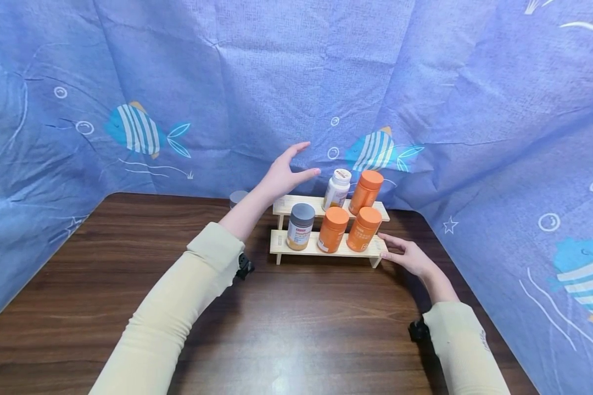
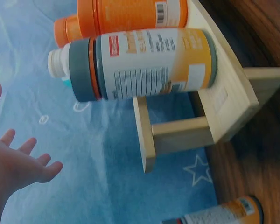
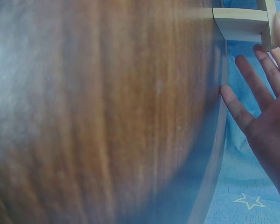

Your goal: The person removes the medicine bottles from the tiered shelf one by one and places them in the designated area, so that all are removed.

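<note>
So the person's left hand (image 1: pixel 286 173) hangs in the air over the left end of the upper board, fingers and thumb spread wide, touching nothing. The right hand (image 1: pixel 409 258) pinches the right end of the lower board between thumb and forefinger, other fingers fanned out.

The two-tier wooden rack (image 1: pixel 298 202) stands toward the back of the table. Up top: a white bottle (image 1: pixel 337 189) and an orange jar (image 1: pixel 366 192). Down below, left to right: a grey-lidded jar (image 1: pixel 300 227) and two orange jars (image 1: pixel 333 231). Another grey-lidded container (image 2: pixel 233 212) sits left of the rack, partly behind the left forearm.

The table (image 1: pixel 277 323) is dark brown wood with streaky grain and a bit of glare near the front. Around it hangs a creased blue cloth (image 1: pixel 257 66) (striped fish, bubbles, stars, pretty cute).

Labels: the grey-lidded jar's is white and yellow with a red block and barcode; its lettering is too blurry to read, same with the orange ones.
</note>
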`<state>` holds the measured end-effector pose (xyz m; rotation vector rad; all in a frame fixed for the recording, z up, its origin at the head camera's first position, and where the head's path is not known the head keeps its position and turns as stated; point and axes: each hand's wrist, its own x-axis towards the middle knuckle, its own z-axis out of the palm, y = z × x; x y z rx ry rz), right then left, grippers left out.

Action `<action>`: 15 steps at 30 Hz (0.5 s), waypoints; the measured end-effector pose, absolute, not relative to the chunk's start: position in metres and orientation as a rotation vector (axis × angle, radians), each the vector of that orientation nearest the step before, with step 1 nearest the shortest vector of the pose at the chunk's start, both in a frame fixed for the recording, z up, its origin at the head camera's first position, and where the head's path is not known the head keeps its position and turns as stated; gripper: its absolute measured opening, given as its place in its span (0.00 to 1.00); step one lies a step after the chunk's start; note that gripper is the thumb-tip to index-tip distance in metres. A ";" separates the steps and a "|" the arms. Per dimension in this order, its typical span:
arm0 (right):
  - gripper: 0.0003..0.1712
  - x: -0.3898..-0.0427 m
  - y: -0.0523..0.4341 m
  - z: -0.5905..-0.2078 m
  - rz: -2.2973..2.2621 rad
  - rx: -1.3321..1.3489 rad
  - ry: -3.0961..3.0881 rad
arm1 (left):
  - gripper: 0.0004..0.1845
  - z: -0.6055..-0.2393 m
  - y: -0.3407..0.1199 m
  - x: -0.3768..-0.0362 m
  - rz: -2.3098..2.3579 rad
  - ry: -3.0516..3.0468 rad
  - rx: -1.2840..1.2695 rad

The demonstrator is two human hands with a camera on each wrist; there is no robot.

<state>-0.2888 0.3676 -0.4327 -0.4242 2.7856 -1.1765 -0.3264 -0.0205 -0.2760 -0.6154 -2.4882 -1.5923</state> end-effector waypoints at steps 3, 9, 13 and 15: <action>0.37 -0.288 0.367 -0.432 -1.182 -0.425 2.784 | 0.41 -0.279 -0.012 -0.329 -1.602 -2.503 -0.630; 0.37 -0.289 0.368 -0.433 -1.179 -0.433 2.783 | 0.41 -0.284 0.003 -0.334 -1.637 -2.515 -0.670; 0.36 -0.289 0.367 -0.432 -1.184 -0.441 2.782 | 0.40 -0.288 0.011 -0.339 -1.683 -2.515 -0.696; 0.36 -0.289 0.367 -0.432 -1.196 -0.447 2.775 | 0.40 -0.291 0.015 -0.342 -1.684 -2.523 -0.702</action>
